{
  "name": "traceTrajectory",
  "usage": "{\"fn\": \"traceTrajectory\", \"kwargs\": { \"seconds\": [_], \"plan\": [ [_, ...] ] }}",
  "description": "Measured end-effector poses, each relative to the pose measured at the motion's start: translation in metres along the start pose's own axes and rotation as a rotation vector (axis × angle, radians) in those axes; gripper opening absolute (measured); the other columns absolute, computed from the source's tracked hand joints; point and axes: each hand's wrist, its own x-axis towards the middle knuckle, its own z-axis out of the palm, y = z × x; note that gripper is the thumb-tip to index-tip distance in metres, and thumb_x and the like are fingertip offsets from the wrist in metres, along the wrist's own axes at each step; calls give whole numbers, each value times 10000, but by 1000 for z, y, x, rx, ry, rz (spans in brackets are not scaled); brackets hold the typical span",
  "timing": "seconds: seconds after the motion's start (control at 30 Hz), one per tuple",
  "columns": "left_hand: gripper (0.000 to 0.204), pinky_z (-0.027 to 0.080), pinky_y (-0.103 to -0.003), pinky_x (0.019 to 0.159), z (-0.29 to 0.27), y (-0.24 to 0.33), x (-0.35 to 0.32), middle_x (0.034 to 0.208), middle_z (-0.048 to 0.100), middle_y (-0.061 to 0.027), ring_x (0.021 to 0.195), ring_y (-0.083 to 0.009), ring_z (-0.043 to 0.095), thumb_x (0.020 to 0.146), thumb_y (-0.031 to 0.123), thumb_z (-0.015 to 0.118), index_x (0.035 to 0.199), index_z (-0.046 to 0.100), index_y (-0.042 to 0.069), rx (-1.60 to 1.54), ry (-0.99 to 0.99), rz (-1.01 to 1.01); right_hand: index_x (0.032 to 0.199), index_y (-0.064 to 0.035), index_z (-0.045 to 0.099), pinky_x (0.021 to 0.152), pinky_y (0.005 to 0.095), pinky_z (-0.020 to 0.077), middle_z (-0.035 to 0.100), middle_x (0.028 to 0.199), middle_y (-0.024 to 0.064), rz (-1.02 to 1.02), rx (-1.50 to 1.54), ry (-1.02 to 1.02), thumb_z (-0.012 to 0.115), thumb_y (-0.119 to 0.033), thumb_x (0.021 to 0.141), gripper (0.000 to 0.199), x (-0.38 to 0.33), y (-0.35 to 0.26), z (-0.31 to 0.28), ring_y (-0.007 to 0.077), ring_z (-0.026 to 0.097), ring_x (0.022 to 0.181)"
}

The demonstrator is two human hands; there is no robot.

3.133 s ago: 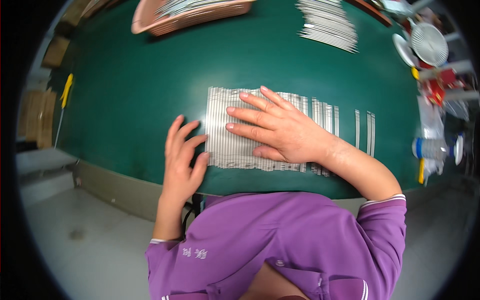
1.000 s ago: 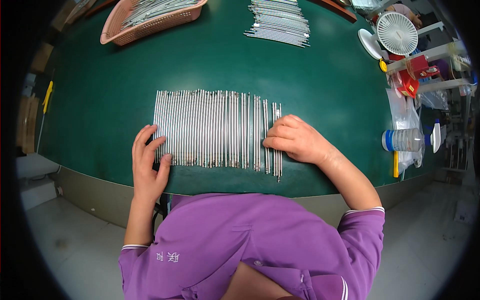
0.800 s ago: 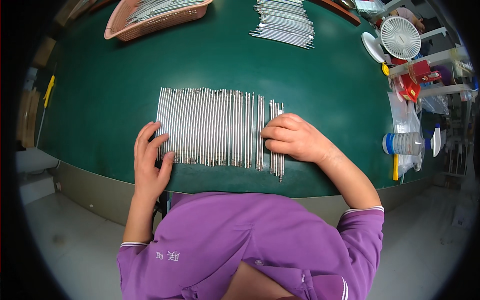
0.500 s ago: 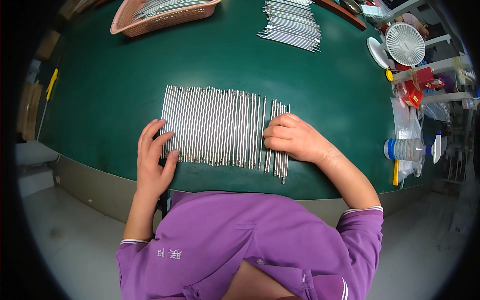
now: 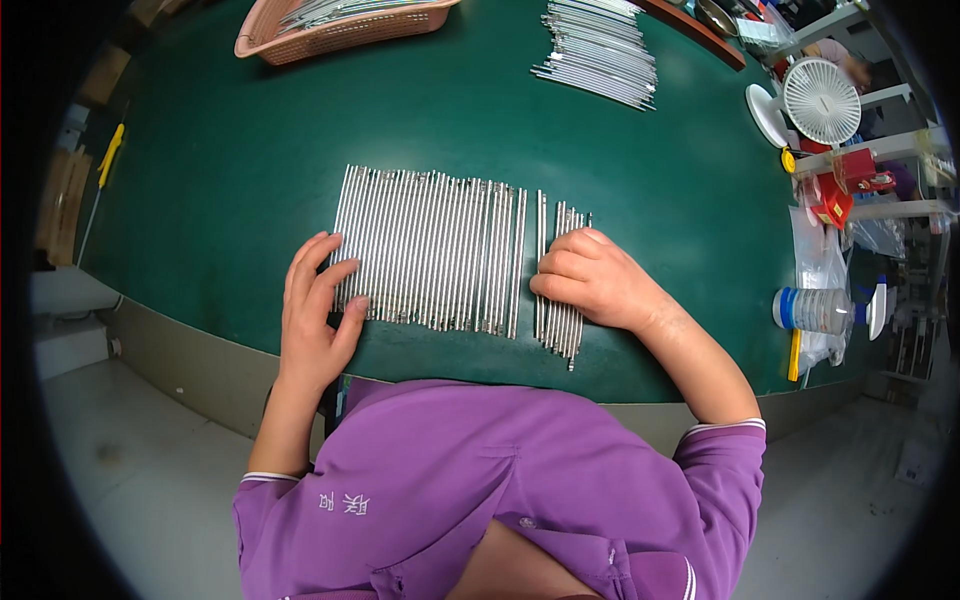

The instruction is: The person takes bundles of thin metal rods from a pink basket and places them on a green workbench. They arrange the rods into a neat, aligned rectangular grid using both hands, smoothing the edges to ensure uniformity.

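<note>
A wide row of thin, shiny metal rods (image 5: 430, 250) lies side by side on the green table, their ends roughly even. At the row's left edge rests my left hand (image 5: 322, 300), fingers apart, its fingertips touching the outermost rods. To the right, across a narrow gap, is a smaller group of the same rods (image 5: 562, 335), its ends less even. My right hand (image 5: 590, 275) lies over this smaller group with fingers bent and close together against the rods. The fingertips are partly hidden, and how many rods they touch cannot be seen.
A pink plastic basket (image 5: 345, 38) holding rods stands at the far left. Another stack of rods (image 5: 600, 55) lies at the far right. Along the right edge are a white fan (image 5: 820, 100) and a spray bottle (image 5: 815, 311). A yellow-handled tool (image 5: 111, 155) lies at the left edge.
A rod that stood between the two groups has joined the smaller group under my right hand, and the gap to the wide row shows more clearly. The whole view has shifted slightly.
</note>
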Motion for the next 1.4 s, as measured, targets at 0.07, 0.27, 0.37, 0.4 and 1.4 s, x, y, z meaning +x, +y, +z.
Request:
{"fn": "traceTrajectory", "kwargs": {
  "seconds": [0.07, 0.27, 0.37, 0.4, 1.4],
  "plan": [
    [347, 362, -485, 1088, 0, 0, 0, 1367, 526, -185, 1324, -397, 456, 802, 41, 646, 1146, 607, 18, -7, -5, 0, 909, -109, 614, 901, 369, 472, 600, 1036, 9, -52, -27, -2, 601, -120, 779, 131, 5, -1, -4, 217, 573, 1034],
    [335, 359, -487, 1089, 1, 0, 0, 1364, 526, -184, 1324, -399, 454, 805, 50, 652, 1135, 607, 17, -19, 3, -4, 866, -99, 598, 928, 374, 476, 606, 1077, 17, -194, -22, -25, 603, -130, 776, 95, 20, 5, -4, 217, 574, 1062],
    [334, 362, -487, 1087, 0, 1, 1, 1360, 528, -183, 1324, -400, 454, 804, 55, 655, 1133, 607, 16, -24, 4, -8, 887, -106, 608, 915, 368, 471, 606, 1022, 16, -170, -14, -48, 598, -119, 784, 104, 23, 5, -3, 219, 575, 1044],
    [334, 362, -488, 1087, 0, 2, 1, 1359, 528, -183, 1323, -401, 454, 804, 55, 656, 1132, 607, 15, -25, 2, -9, 904, -108, 616, 913, 366, 467, 604, 999, 15, -146, -12, -54, 596, -116, 790, 116, 21, 6, -1, 220, 574, 1037],
    [333, 374, -488, 1075, -1, 1, 0, 1358, 533, -168, 1326, -400, 451, 790, 86, 680, 1111, 613, 26, -34, 3, -27, 1035, -112, 628, 917, 376, 443, 585, 926, 18, -3, 41, -73, 595, -43, 781, 265, 47, -2, 12, 225, 559, 1032]
  ]
}}
